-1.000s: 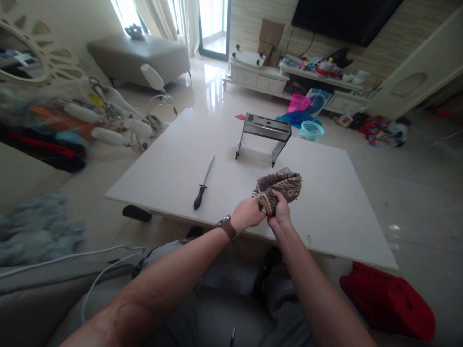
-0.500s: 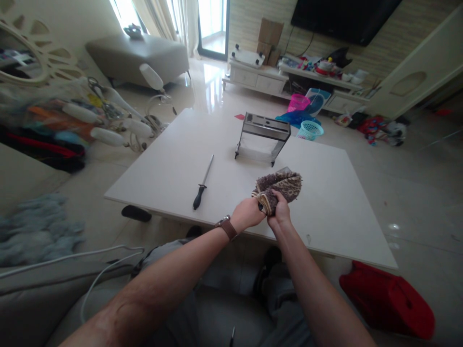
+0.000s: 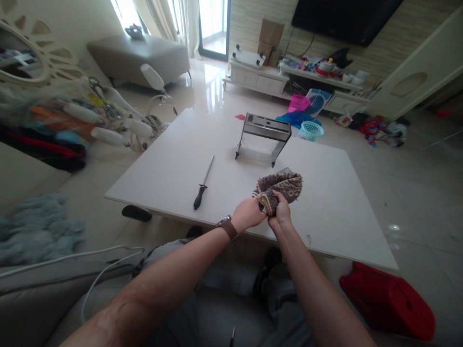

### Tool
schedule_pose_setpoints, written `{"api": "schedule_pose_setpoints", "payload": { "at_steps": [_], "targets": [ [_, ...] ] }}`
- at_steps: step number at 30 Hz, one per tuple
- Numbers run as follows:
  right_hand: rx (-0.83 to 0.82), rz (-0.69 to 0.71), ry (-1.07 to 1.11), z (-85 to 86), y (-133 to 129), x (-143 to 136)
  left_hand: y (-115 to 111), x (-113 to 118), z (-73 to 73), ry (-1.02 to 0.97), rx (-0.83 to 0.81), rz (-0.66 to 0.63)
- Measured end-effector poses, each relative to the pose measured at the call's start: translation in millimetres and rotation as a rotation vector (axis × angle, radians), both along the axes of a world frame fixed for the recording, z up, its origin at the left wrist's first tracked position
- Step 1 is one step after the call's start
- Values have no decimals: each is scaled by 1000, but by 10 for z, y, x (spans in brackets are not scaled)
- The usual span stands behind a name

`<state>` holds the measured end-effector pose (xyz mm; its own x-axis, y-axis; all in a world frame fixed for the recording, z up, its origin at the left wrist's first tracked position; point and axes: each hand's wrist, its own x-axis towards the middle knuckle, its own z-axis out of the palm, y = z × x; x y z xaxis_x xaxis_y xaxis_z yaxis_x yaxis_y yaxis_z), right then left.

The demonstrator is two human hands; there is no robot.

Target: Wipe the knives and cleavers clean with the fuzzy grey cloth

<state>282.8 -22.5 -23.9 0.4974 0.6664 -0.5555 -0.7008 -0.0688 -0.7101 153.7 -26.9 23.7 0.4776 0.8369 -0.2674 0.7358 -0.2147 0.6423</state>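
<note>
My left hand (image 3: 249,213), with a brown-strapped watch at the wrist, is closed around a black handle, apparently a knife's, mostly hidden. My right hand (image 3: 281,211) grips a brown patterned towel (image 3: 284,185) folded around it, thumb on top. Beyond the cloth a flat grey piece of the knife (image 3: 285,170) pokes out. Both hands are close together over the near edge of the white table (image 3: 333,193). To their left lies a honing steel (image 3: 198,195) with a black handle. Behind the towel stands a metal-topped knife block (image 3: 266,125) with clear sides.
Past the table are a light blue basket (image 3: 311,129) and a pink basket (image 3: 299,102) on the floor. A chandelier (image 3: 135,127) sits by the table's left side. A red bag-like object (image 3: 390,301) lies at the lower right. A thin dark object with a shiny tip (image 3: 232,335) shows at the bottom.
Almost nothing differs. Both hands keep their hold on the knife and the towel, and the whole view has shifted very slightly.
</note>
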Motion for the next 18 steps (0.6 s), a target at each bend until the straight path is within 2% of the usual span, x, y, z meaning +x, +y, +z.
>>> {"api": "schedule_pose_setpoints", "payload": {
  "at_steps": [18],
  "targets": [
    [6,-2,-30,-53,10,-2,3,-16,-8,-10,6,6]
  ]
}}
